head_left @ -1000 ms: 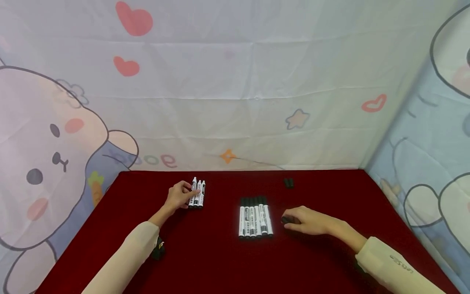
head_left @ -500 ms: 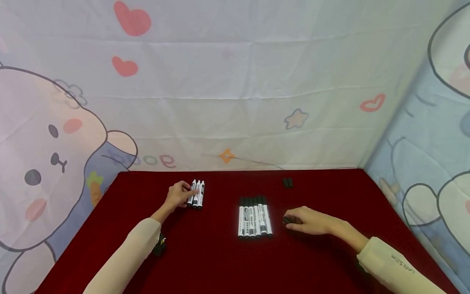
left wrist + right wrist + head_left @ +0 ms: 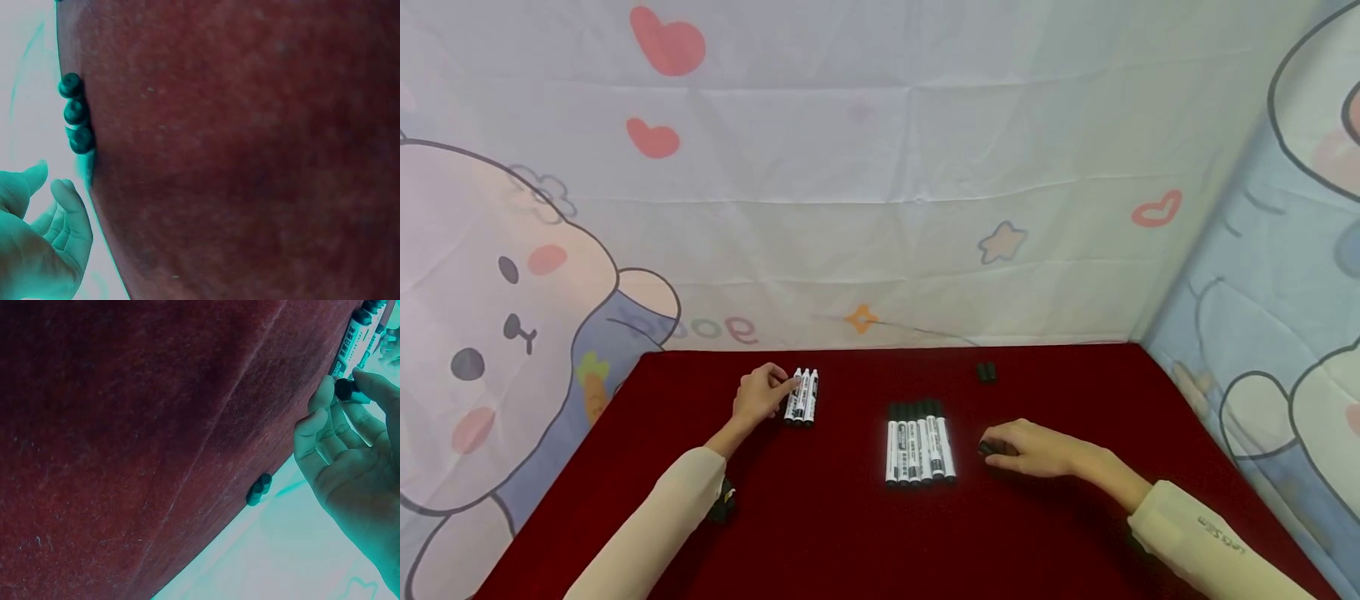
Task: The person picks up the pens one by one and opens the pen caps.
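Note:
Three uncapped white markers (image 3: 801, 397) lie side by side at the table's back left, white tips toward the wall. My left hand (image 3: 760, 393) is just beside them. In the left wrist view, a gap separates the thumb and fingers of the left hand (image 3: 47, 244), which are apart from the markers' black ends (image 3: 75, 112). My right hand (image 3: 1030, 450) pinches a black marker cap (image 3: 345, 389) between thumb and fingers, low over the table right of the centre row. That row holds several capped white markers (image 3: 917, 450), black caps pointing away from me.
Two black caps (image 3: 987, 372) stand together near the table's back right, and they also show in the right wrist view. Dark red cloth (image 3: 850, 533) covers the table. A printed fabric backdrop (image 3: 820, 208) rises behind it, and more fabric hangs at the sides.
My left hand has let go of the uncapped markers and drawn slightly left and back from them. These now lie evenly together. The right hand keeps its place with the cap.

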### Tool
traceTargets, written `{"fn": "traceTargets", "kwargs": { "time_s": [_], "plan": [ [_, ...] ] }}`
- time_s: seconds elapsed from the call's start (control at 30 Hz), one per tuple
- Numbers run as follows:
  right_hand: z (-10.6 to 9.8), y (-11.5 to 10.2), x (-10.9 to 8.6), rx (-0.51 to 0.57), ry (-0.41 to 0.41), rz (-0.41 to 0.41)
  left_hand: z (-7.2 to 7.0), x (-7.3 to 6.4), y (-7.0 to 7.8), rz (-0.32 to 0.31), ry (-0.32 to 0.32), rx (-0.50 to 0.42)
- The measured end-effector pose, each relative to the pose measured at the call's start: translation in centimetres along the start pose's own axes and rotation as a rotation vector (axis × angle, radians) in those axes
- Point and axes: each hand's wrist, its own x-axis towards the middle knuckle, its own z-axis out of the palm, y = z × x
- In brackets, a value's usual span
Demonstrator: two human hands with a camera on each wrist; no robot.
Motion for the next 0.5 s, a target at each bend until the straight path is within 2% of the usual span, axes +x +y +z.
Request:
{"fn": "traceTargets", "kwargs": {
  "time_s": [0.1, 0.23, 0.5],
  "plan": [
    [-0.1, 0.2, -0.1, -0.011, 0.007, 0.011, -0.1, -0.4, 0.9, 0.045, 0.010, 0.009],
    [-0.2, 0.5, -0.1, -0.022, 0.012, 0.021, 0.0, -0.9, 1.9, 0.084, -0.011, 0.005],
    [-0.2, 1.6, -0.1, -0.044, 0.027, 0.039, 0.7, -1.9, 3.6, 0.169, -0.128, -0.044]
  ]
}}
